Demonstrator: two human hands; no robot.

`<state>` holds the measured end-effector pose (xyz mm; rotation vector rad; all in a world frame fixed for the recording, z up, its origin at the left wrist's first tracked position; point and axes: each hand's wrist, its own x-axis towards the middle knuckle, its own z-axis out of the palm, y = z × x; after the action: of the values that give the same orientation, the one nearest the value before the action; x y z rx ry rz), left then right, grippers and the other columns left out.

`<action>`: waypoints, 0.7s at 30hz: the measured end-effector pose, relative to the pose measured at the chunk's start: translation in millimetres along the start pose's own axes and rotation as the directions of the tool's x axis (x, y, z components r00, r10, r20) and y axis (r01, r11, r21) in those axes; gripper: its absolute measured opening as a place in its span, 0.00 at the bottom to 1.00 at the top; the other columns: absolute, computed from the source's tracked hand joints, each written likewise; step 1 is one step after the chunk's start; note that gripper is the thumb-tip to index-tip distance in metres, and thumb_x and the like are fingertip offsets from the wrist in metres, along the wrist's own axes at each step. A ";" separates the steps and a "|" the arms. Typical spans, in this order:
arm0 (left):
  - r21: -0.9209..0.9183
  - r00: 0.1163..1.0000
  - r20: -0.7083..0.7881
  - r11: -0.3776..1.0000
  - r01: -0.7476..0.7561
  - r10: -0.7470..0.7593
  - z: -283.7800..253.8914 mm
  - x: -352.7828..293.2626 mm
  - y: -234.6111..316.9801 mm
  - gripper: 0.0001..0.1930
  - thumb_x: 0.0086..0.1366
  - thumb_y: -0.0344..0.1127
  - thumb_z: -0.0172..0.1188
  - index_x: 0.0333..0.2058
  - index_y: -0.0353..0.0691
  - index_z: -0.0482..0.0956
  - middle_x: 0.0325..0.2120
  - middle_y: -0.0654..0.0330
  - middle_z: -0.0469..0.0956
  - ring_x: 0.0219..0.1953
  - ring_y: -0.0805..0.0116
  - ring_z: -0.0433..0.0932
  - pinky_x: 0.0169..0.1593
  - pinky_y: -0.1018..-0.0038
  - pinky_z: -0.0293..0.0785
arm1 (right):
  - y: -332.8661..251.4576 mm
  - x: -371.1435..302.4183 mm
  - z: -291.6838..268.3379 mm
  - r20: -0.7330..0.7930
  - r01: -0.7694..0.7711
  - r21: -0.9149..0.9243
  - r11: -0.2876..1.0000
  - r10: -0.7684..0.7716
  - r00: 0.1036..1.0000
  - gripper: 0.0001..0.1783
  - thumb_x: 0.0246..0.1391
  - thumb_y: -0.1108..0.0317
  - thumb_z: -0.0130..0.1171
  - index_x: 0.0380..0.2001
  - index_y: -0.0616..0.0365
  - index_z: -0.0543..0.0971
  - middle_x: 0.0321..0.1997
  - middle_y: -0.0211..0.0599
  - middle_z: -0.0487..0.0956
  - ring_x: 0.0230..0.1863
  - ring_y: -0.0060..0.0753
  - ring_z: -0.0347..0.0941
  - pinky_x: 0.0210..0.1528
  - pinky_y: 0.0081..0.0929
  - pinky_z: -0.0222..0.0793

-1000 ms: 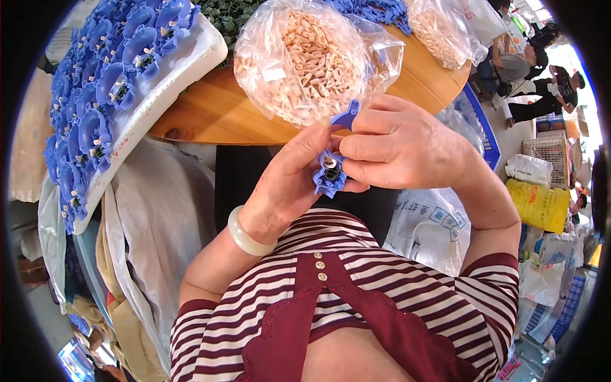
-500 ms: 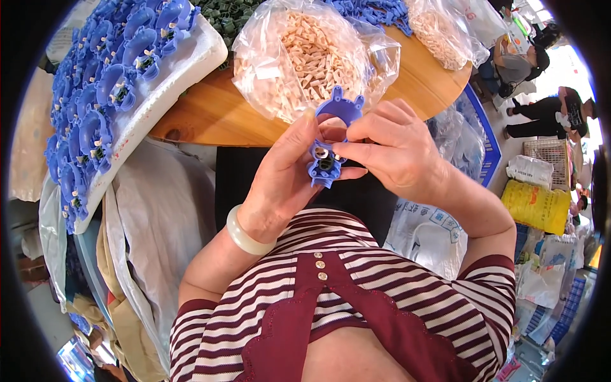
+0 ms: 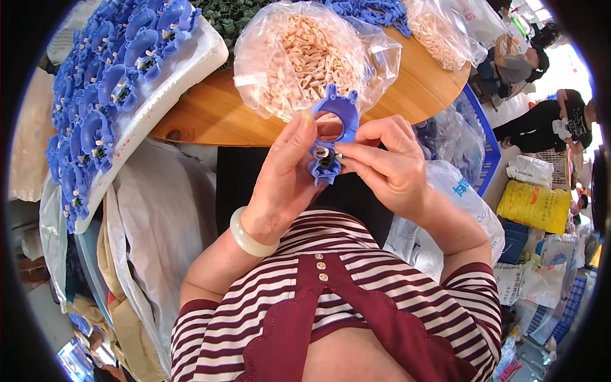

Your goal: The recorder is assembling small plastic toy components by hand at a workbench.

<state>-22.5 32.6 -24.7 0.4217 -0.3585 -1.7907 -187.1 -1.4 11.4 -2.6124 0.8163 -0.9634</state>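
My left hand point(image 3: 286, 165) grips a blue plastic toy shell point(image 3: 344, 113) by its left side, above my lap. The shell has a round ring with two ear-like prongs on top and a smaller lower body. Inside that lower body sit a dark green part point(image 3: 326, 163) and small whitish pieces. My right hand point(image 3: 388, 164) pinches at the shell's right side, thumb and forefinger together near a small pale piece point(image 3: 338, 153). Whether that piece is held or set in the shell is hard to make out.
A clear bag of beige plastic pieces point(image 3: 312, 57) lies on the wooden table point(image 3: 210, 114). On the left, a white foam board point(image 3: 172, 79) carries many similar blue shells. Dark green parts point(image 3: 223, 19) and blue parts point(image 3: 375, 13) are heaped behind. A blue crate point(image 3: 487, 137) stands to the right.
My right hand has dropped slightly and turned, its fingers moving from the ring's edge toward the lower body. The shell has tilted a little. A person at the far right has shifted.
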 end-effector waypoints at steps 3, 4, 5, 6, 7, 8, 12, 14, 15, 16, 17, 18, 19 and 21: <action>0.031 1.000 -0.009 0.999 -0.018 0.018 -1.4 -0.8 -3.1 0.18 0.66 0.46 0.49 0.48 0.40 0.67 0.40 0.60 0.72 0.42 0.74 0.72 0.44 0.76 0.70 | -2.7 -0.8 5.3 -0.044 -0.024 0.014 1.000 0.025 0.999 0.15 0.34 0.76 0.66 0.31 0.56 0.82 0.30 0.29 0.74 0.31 0.31 0.68 0.35 0.25 0.62; 0.031 1.000 -0.008 0.999 -0.019 0.019 -1.9 -1.0 -3.1 0.18 0.66 0.46 0.49 0.48 0.40 0.67 0.40 0.60 0.72 0.42 0.74 0.72 0.44 0.76 0.70 | -4.2 -0.6 7.0 -0.070 -0.038 0.027 0.999 0.040 0.997 0.14 0.34 0.76 0.66 0.31 0.56 0.81 0.29 0.29 0.74 0.31 0.31 0.68 0.34 0.25 0.62; 0.044 0.999 -0.012 0.998 -0.034 0.034 -2.5 -0.7 -2.6 0.18 0.66 0.45 0.49 0.49 0.40 0.67 0.40 0.60 0.72 0.42 0.73 0.72 0.44 0.76 0.70 | -5.0 -0.5 8.8 -0.070 -0.037 0.026 0.999 0.038 0.997 0.14 0.34 0.76 0.66 0.31 0.56 0.81 0.29 0.29 0.74 0.31 0.31 0.68 0.34 0.25 0.62; 0.057 0.999 -0.016 0.997 -0.049 0.050 -2.9 -0.3 -2.1 0.18 0.66 0.44 0.49 0.50 0.40 0.66 0.40 0.60 0.72 0.42 0.73 0.72 0.43 0.76 0.71 | -5.6 -0.5 10.6 -0.089 -0.030 -0.001 1.000 0.030 0.996 0.14 0.34 0.76 0.66 0.31 0.56 0.81 0.29 0.29 0.74 0.30 0.31 0.69 0.34 0.25 0.62; 0.057 0.999 -0.014 0.997 -0.049 0.050 -2.9 0.2 -1.9 0.18 0.66 0.44 0.49 0.50 0.40 0.66 0.40 0.60 0.72 0.42 0.73 0.72 0.43 0.76 0.71 | -5.6 -0.2 11.4 -0.108 -0.024 -0.030 0.999 0.021 0.994 0.13 0.35 0.76 0.66 0.31 0.56 0.81 0.29 0.29 0.74 0.30 0.32 0.69 0.35 0.25 0.62; 0.061 0.998 -0.004 0.996 -0.067 0.067 -2.8 0.0 -2.0 0.19 0.67 0.44 0.49 0.51 0.40 0.65 0.41 0.60 0.72 0.42 0.73 0.72 0.44 0.75 0.71 | -5.3 0.2 11.3 -0.108 -0.023 -0.030 0.999 0.020 0.994 0.13 0.35 0.76 0.66 0.31 0.56 0.81 0.29 0.29 0.74 0.30 0.32 0.69 0.35 0.25 0.62; 0.058 0.996 0.019 0.994 -0.091 0.090 -1.4 -0.2 -0.7 0.21 0.66 0.42 0.49 0.55 0.40 0.62 0.41 0.60 0.71 0.42 0.72 0.72 0.43 0.75 0.71 | -2.6 2.9 10.5 -0.110 -0.069 0.009 0.998 0.069 0.991 0.13 0.35 0.76 0.66 0.30 0.56 0.81 0.28 0.30 0.75 0.31 0.32 0.70 0.35 0.25 0.62; 0.049 0.995 0.011 0.994 -0.101 0.100 -0.8 -1.0 -0.7 0.21 0.66 0.42 0.50 0.55 0.40 0.62 0.42 0.60 0.71 0.42 0.72 0.72 0.44 0.75 0.71 | -2.5 4.0 10.4 -0.103 -0.078 0.022 0.997 0.080 0.991 0.12 0.35 0.76 0.66 0.29 0.57 0.81 0.28 0.30 0.75 0.31 0.32 0.70 0.35 0.25 0.62; 0.042 0.994 0.000 0.993 -0.111 0.111 -0.5 -1.3 -0.6 0.21 0.66 0.42 0.50 0.55 0.39 0.62 0.42 0.60 0.71 0.42 0.72 0.72 0.44 0.75 0.71 | -2.9 4.4 10.7 -0.114 -0.082 0.023 0.996 0.085 0.990 0.12 0.35 0.76 0.66 0.29 0.56 0.81 0.28 0.30 0.75 0.31 0.32 0.70 0.36 0.25 0.62; 0.043 0.994 0.003 0.993 -0.113 0.112 -0.1 -1.6 -0.3 0.21 0.66 0.42 0.50 0.55 0.39 0.62 0.42 0.60 0.71 0.42 0.72 0.72 0.44 0.75 0.71 | -3.2 4.9 11.1 -0.124 -0.086 0.024 0.996 0.089 0.988 0.11 0.35 0.76 0.66 0.28 0.56 0.81 0.28 0.30 0.75 0.31 0.31 0.70 0.36 0.25 0.62; 0.046 0.991 0.007 0.990 -0.132 0.132 -0.4 -1.7 -0.3 0.21 0.66 0.41 0.51 0.55 0.39 0.62 0.42 0.61 0.71 0.43 0.73 0.71 0.45 0.75 0.70 | -3.1 5.1 12.2 -0.125 -0.086 0.022 0.996 0.088 0.988 0.11 0.35 0.76 0.66 0.28 0.56 0.81 0.28 0.30 0.75 0.31 0.31 0.70 0.36 0.25 0.62; 0.050 0.988 0.011 0.987 -0.152 0.152 -0.7 -1.4 -0.3 0.22 0.66 0.40 0.51 0.55 0.40 0.62 0.42 0.61 0.70 0.44 0.73 0.70 0.46 0.75 0.69 | -2.9 5.2 13.6 -0.125 -0.090 0.035 0.995 0.093 0.988 0.11 0.34 0.75 0.66 0.27 0.54 0.81 0.28 0.27 0.75 0.31 0.30 0.70 0.36 0.26 0.61; 0.049 0.988 0.013 0.987 -0.152 0.152 -1.8 -0.7 -0.7 0.22 0.66 0.40 0.51 0.55 0.40 0.62 0.42 0.61 0.70 0.44 0.73 0.70 0.46 0.75 0.69 | -2.6 5.6 14.3 -0.125 -0.094 0.048 0.994 0.099 0.987 0.10 0.34 0.73 0.66 0.26 0.53 0.81 0.28 0.24 0.75 0.30 0.28 0.70 0.36 0.26 0.60; 0.108 0.983 0.038 0.977 -0.183 0.180 -4.0 -1.0 -1.9 0.22 0.65 0.39 0.53 0.56 0.40 0.62 0.43 0.63 0.70 0.46 0.74 0.69 0.49 0.76 0.67 | -2.9 8.1 12.6 -0.102 -0.082 0.042 0.996 0.086 0.991 0.10 0.34 0.74 0.67 0.26 0.54 0.81 0.27 0.26 0.75 0.30 0.29 0.69 0.35 0.26 0.60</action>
<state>-22.0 33.9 -29.0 0.4278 -0.5025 -1.6045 -172.6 -3.4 7.3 -2.4925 0.9150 -1.0870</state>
